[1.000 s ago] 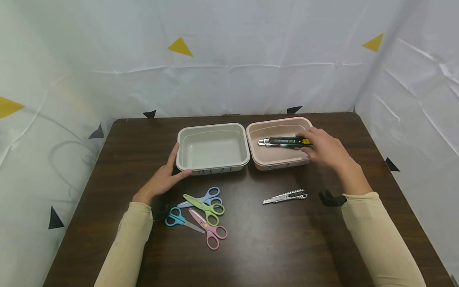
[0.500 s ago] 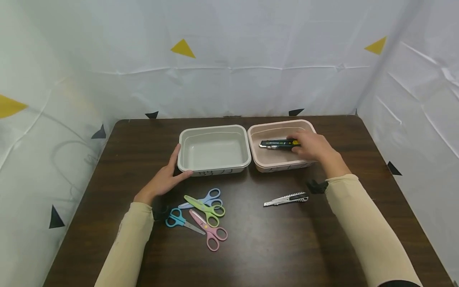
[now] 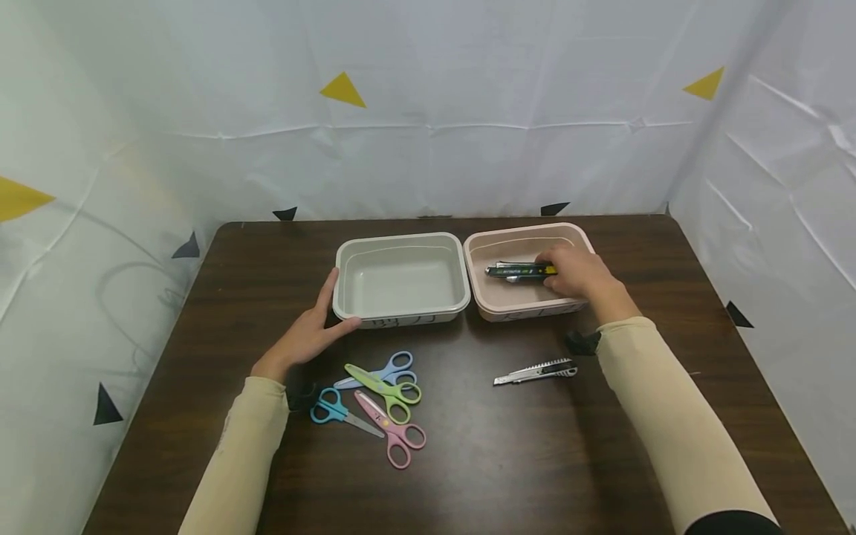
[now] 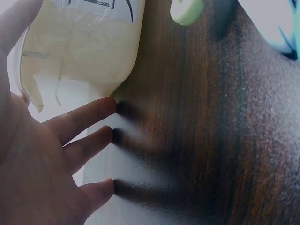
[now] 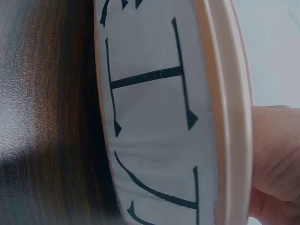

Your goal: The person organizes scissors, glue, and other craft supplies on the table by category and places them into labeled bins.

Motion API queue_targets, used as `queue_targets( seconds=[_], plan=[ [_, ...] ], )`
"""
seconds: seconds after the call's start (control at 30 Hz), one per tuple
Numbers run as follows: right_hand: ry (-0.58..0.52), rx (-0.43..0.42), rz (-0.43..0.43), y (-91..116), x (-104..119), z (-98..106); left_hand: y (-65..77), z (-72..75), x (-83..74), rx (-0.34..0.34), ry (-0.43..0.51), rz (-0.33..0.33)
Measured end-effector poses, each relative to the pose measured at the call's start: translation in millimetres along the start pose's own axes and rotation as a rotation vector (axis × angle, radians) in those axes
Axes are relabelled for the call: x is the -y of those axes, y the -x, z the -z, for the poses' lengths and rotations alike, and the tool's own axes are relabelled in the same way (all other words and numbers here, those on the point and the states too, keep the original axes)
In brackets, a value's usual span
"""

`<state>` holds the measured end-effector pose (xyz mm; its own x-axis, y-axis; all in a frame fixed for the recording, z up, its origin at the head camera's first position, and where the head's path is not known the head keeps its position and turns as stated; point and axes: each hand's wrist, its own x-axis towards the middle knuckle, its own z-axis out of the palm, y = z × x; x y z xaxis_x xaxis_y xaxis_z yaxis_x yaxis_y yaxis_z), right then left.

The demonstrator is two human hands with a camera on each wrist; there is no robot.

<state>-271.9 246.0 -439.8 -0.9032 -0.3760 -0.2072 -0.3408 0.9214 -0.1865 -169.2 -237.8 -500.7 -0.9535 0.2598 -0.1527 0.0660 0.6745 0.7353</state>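
My left hand [image 3: 304,334] spreads its thumb and fingers against the left end and front corner of the grey-white plastic tray [image 3: 348,308]. The left wrist view shows these fingers [image 4: 79,119] straight, beside the tray's side wall [image 4: 98,56]. Inside the pink tray [image 3: 491,307], my right hand [image 3: 578,271] grips the yellow-marked end of a dark green utility knife [image 3: 518,270], which lies low with its tip pointing left. Metal parts show just beneath and beside it. In the right wrist view the labelled tray wall [image 5: 150,108] hides most of that hand [image 5: 276,150].
A silver utility knife [image 3: 535,372] lies on the dark wooden table [image 3: 488,461] before the pink tray. Nearer the left arm are overlapping scissors: light blue [image 3: 394,365], green [image 3: 381,384], pink [image 3: 390,431] and turquoise [image 3: 330,407]. White sheeting [image 3: 428,163] surrounds the table.
The right hand has moved left and down into the pink tray with the dark green utility knife, its forearm swinging inward. The left hand keeps its place at the grey-white tray.
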Motion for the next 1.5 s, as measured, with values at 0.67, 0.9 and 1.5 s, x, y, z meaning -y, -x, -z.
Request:
queue_targets(
  seconds=[0.67, 0.9, 1.5],
  plan=[
    [-0.008, -0.069, -0.057, -5.9, 0.4, -9.0, 2.6, -0.3, -0.2, -0.01, 0.007, -0.011],
    [-0.041, -0.069, -0.079, -4.2, 2.8, -7.9, 1.2, -0.2, 0.5, -0.014, 0.013, -0.018],
    [-0.039, -0.051, -0.1, -3.4, -0.1, -1.9, -1.8, -2.7, 3.0, -0.029, 0.015, -0.016]
  ],
)
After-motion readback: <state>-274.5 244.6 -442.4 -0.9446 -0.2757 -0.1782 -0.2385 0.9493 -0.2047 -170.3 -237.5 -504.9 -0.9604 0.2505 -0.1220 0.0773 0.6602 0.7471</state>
